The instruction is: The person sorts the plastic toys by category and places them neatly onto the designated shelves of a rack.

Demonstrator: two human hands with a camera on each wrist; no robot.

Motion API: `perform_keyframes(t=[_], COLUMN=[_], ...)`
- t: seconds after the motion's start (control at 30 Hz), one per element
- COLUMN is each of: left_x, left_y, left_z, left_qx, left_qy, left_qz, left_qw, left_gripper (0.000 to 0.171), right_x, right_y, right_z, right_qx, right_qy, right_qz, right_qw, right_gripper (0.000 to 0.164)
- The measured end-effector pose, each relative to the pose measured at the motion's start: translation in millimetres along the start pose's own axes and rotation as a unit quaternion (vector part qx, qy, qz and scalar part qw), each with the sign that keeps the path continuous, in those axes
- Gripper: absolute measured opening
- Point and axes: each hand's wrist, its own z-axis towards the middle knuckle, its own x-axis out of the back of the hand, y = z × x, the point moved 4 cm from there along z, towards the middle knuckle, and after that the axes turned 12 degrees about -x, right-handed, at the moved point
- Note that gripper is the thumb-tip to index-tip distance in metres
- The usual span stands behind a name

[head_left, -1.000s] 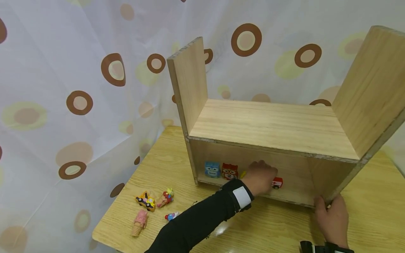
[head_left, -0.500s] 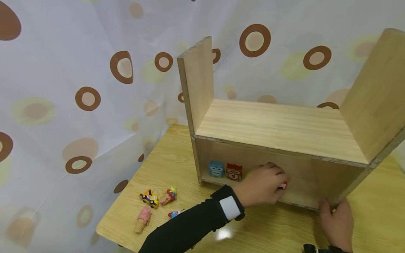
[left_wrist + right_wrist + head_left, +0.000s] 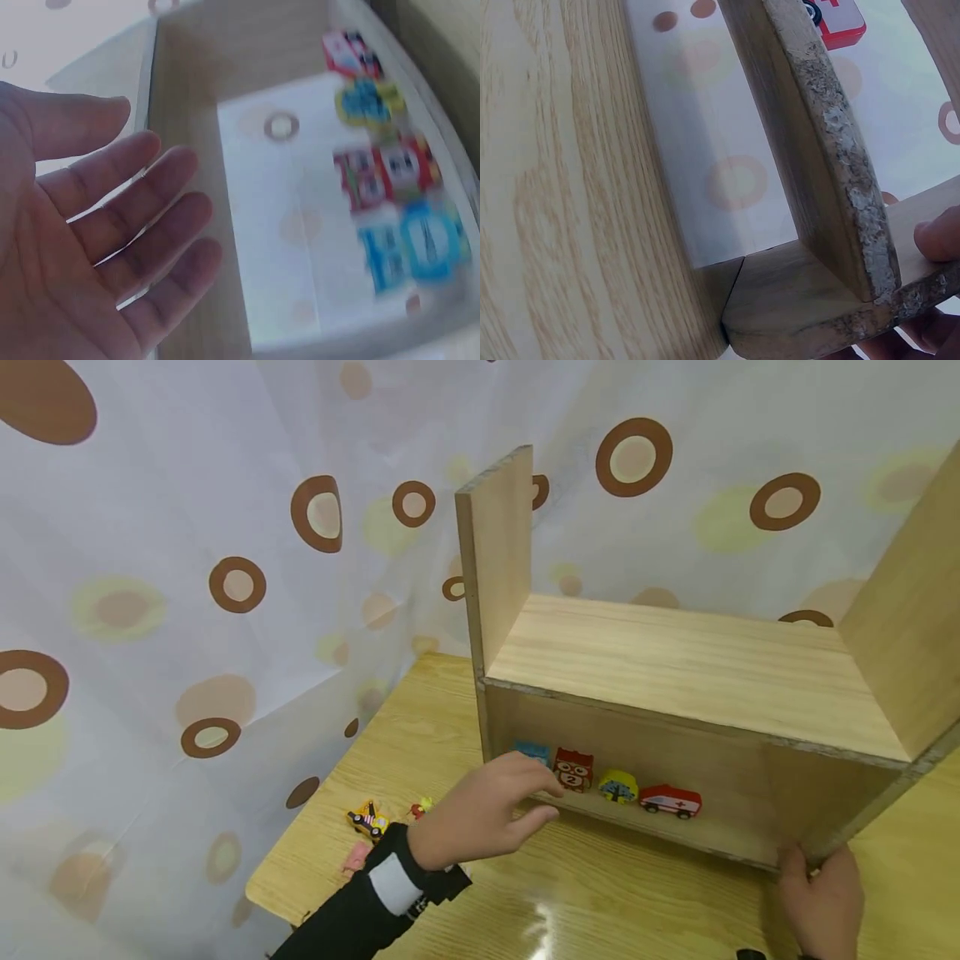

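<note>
My left hand (image 3: 483, 806) is in front of the wooden shelf (image 3: 697, 668), palm facing it, fingers loosely spread and holding nothing. It partly covers a blue owl block (image 3: 532, 751) in the head view. Along the lower board stand a red owl block (image 3: 573, 771) marked 2, a yellow block with a tree picture (image 3: 618, 786) and a red-and-white toy ambulance (image 3: 671, 801). My right hand (image 3: 825, 897) grips the shelf's right side panel near its bottom corner. In the right wrist view, the thumb (image 3: 939, 234) lies on the panel's inner side, with fingers on the other side.
On the table's left part lie a yellow toy truck (image 3: 367, 821), a pink ice-cream toy (image 3: 356, 857) and a small red-and-yellow toy (image 3: 421, 808), partly behind the left arm. A patterned curtain (image 3: 262, 527) hangs behind the table (image 3: 645, 893).
My left hand has let go of the ambulance and moved left, away from the shelf's inside, uncovering the ambulance and the tree block. The right hand keeps its grip. The head view has turned left.
</note>
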Motion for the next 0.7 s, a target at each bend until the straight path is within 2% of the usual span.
perform_keyframes(t=[0.1, 0.2, 0.33, 0.47, 0.57, 0.7], left_x=[14.5, 28.6, 40.6, 35.5, 28.5, 23.2], left_y=[-14.4, -32.9, -63.6, -95.2, -117.0, -137.3], left_z=[-21.1, -44.9, -77.7, -117.9, -147.9, -178.0], left_qx=[0.027, 0.069, 0.133, 0.207, 0.269, 0.324], left_qy=[0.012, 0.012, -0.004, -0.028, -0.041, -0.054], left_qz=[-0.014, -0.021, 0.005, 0.008, -0.012, -0.014], left_qw=[0.9995, 0.9973, 0.991, 0.9779, 0.9623, 0.9445], left_gripper=[0.018, 0.018, 0.017, 0.017, 0.018, 0.017], right_x=[0, 0, -1, 1, 1, -2], right_y=[2, 1, 0, 1, 1, 2], right_z=[0, 1, 0, 0, 0, 1], right_qx=[-0.002, 0.0, 0.01, 0.015, 0.02, 0.027], right_qy=[0.004, 0.004, 0.01, 0.015, 0.022, 0.04], right_qz=[0.001, 0.002, 0.009, 0.007, 0.011, 0.009], right_qw=[1.0, 1.0, 1.0, 1.0, 0.999, 0.999], right_gripper=[0.049, 0.049, 0.047, 0.046, 0.046, 0.043])
